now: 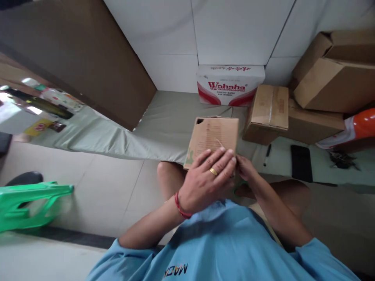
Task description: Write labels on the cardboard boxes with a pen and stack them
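Note:
A small brown cardboard box (216,132) with faint print, a dark corner mark and a green patch is tilted at the edge of the cloth-covered table, above my lap. My left hand (206,173), with a gold ring and a red cord bracelet, lies across its lower face, fingers stretched out and close together. At the box's lower right edge is my right hand (245,168), its fingers closed around the side and partly hidden behind the left hand and the box.
A white Wahaha carton (230,86) stands against the wall. To the right are a taped box (268,107), larger cartons (340,84), a pen (267,155), a black phone (301,163) and keys (342,159). Bottles (43,103) and a green stool (32,203) are at left.

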Tool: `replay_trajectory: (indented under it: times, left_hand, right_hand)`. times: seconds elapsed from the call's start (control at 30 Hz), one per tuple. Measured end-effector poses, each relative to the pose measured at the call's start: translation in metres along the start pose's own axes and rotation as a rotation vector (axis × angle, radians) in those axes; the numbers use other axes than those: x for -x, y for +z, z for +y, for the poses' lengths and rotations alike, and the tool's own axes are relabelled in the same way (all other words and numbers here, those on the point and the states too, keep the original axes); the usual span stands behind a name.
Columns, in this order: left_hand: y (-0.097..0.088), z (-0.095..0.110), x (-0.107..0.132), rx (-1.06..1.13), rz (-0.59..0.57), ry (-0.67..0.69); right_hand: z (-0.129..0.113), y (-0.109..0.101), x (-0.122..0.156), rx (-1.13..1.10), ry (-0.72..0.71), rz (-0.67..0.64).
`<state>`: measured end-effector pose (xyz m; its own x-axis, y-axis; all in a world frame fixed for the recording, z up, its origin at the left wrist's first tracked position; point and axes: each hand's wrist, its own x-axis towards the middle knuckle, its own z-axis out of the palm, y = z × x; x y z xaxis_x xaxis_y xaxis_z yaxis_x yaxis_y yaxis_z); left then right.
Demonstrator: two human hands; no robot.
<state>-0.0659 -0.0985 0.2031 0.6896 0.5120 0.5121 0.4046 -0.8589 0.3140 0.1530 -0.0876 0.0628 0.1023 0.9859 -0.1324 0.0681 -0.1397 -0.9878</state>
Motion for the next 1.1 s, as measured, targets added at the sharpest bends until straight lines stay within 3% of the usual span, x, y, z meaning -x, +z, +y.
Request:
replay_trajectory:
  times: [0.13,0.27,0.33,0.4,0.53,0.6,0.7,0.83,0.93,1.0,1.1]
  left_hand:
    - [-0.019,-0.035,-0.01,0.151,-0.149,0.049]
    - [-0.039,-0.057,-0.013,0.345,-0.298,0.095]
    - [-0.046,-0.063,-0.015,0.419,-0.332,0.094]
    - [-0.049,-0.063,-0.018,0.454,-0.33,0.09]
    - [-0.042,-0.044,-0.032,0.373,-0.231,-0.005]
    - [-0.033,-0.031,-0.039,0.247,-0.187,-0.105]
    - [-0.019,-0.019,-0.044,0.083,-0.155,-0.224]
    - [-0.011,-0.017,-0.041,0.068,-0.18,-0.205]
    - [-0.016,-0.02,-0.038,0.098,-0.192,-0.189]
    - [-0.022,-0.024,-0.039,0.102,-0.165,-0.185]
    - [-0.026,-0.03,-0.044,0.116,-0.091,-0.185]
  right_hand:
    - [0.018,-0.022,0.002,0.122,0.228,-0.151]
    - [0.017,-0.081,0.006,0.369,0.23,-0.01]
    - [0.012,-0.116,0.006,0.524,0.208,0.109]
    - [0.007,-0.145,0.005,0.806,0.192,0.136]
    - [0.0,-0.17,-0.003,1.509,0.166,-0.141]
    - [-0.004,-0.171,-0.01,1.634,0.155,-0.245]
    - [-0.01,-0.17,-0.023,1.663,0.126,-0.336]
    - [-0.019,-0.167,-0.03,1.64,0.099,-0.44]
    - [-0.028,-0.162,-0.019,1.629,0.088,-0.463]
    - [-0.037,-0.162,-0.004,1.515,0.052,-0.41]
    - [-0.056,-0.164,0.02,1.01,-0.053,-0.119]
